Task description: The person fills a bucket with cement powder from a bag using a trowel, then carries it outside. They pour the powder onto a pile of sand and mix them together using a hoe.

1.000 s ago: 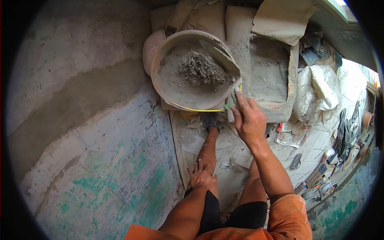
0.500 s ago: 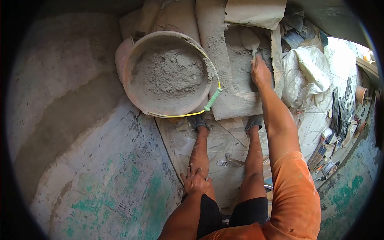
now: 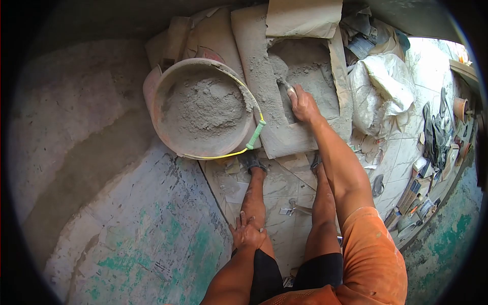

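The bucket point(image 3: 175, 134) is bounded on its left by the patched wall point(image 3: 127, 218), and its round mouth is left uncovered above a heap of grey mix point(image 3: 211, 104). To the bucket's right, a wide opening is framed by the cut edges of a bag point(image 3: 305, 136); room for movement is given inside it, over grey powder point(image 3: 307, 53). The bucket's right rim is skirted by a yellow wire handle with a green grip point(image 3: 255, 134). Past the bag, farther right of the bucket, a white sack point(image 3: 384, 91) is bunched. The trowel point(image 3: 278, 67) is held right of the bucket, inside the bag's opening, its handle clamped in the right hand point(image 3: 305, 105). Well apart from it, the left hand point(image 3: 247, 235) is laid, fingers spread, on the left leg, nearer the body than the bucket.
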`<state>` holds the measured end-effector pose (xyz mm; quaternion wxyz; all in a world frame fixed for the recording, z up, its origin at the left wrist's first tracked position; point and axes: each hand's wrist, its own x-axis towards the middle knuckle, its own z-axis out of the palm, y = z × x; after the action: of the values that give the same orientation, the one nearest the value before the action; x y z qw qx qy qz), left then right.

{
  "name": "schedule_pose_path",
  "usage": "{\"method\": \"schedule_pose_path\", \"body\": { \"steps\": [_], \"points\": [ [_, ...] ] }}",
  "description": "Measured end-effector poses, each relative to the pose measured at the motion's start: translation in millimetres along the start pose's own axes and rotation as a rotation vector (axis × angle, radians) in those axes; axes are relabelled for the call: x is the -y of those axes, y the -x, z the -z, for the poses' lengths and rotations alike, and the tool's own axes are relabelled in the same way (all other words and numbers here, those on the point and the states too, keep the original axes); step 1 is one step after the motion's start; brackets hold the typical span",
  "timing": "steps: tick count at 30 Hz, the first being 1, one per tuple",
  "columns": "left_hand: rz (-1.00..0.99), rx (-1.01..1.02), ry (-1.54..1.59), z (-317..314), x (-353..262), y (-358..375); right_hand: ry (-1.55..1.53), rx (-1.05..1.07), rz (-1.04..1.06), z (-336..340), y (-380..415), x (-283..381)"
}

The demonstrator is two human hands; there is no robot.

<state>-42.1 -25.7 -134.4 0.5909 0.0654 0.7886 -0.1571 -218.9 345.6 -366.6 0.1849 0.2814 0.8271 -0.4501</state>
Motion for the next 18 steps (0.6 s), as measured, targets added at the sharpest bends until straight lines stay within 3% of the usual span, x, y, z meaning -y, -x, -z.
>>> {"method": "schedule_pose_path", "body": {
  "steps": [2,8,15,18],
  "points": [
    [-0.001,-0.006,-0.002,0,0,0,-0.036,-0.167,0.021,11,8,-5],
    [0.016,0.087,0.019,5,0,0,0.109,-0.331,0.133,67,61,7],
    [0.001,0.034,0.064,-1,6,2,0.088,-0.453,0.374,73,145,132],
    [0.005,0.036,0.067,2,8,2,0.104,-0.33,0.371,53,161,175]
  ]
}}
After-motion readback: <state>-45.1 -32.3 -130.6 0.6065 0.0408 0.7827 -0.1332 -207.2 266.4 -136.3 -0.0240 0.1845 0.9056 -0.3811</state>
